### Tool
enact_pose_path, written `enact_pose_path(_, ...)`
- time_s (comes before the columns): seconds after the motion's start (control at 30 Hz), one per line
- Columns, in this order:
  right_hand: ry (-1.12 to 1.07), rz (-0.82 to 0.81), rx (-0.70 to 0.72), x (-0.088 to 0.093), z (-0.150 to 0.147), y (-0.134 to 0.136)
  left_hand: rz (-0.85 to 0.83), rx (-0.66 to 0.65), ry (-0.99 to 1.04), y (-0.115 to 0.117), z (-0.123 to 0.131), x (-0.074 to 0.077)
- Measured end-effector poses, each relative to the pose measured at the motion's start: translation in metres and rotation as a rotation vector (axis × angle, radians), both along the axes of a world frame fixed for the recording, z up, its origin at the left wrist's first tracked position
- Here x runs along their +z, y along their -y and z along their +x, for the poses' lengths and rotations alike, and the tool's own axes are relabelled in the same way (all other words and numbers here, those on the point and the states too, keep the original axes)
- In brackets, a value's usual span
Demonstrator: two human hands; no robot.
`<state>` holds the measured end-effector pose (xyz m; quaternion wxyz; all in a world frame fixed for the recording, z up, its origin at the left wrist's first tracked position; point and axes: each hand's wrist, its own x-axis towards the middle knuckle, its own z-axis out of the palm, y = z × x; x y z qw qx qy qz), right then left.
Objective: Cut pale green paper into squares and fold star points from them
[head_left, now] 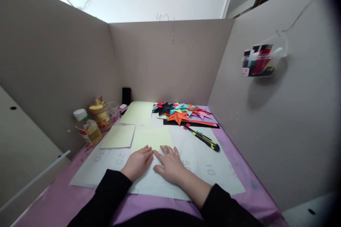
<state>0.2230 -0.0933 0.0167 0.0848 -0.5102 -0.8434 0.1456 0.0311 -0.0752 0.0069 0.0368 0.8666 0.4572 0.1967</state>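
Observation:
A pale yellow paper sheet (153,137) lies in front of me on a large white sheet (160,186) with pencilled numbers. Near its lower left corner my left hand (137,162) rests with its fingers stretched out side by side. My right hand (170,164) lies flat on the lower edge, its fingers spread and a dark mark on one of them. The fingertips of both hands come close together and cover part of that edge. A stack of pale yellow squares (119,136) sits to the left, and another pale yellow sheet (137,112) lies farther back.
Folded paper stars (179,116) in several colours are heaped at the back right, with a black-and-yellow utility knife (204,139) nearer. A glue bottle (92,132), a lidded jar (102,115) and a black phone-like object (126,96) stand left. Grey panels (170,60) enclose the table.

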Motion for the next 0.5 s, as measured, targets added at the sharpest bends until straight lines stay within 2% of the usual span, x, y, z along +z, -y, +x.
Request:
enact_pose_path(0.23,0.039,0.028,-0.005,-0.002,-0.005,-0.006,-0.041,0.069,-0.075,0.004,0.0,0.004)
enact_pose_path(0.5,0.128,0.064,-0.116,0.0,0.024,-0.009,-0.074,0.305,-0.258,0.025,-0.019,0.021)
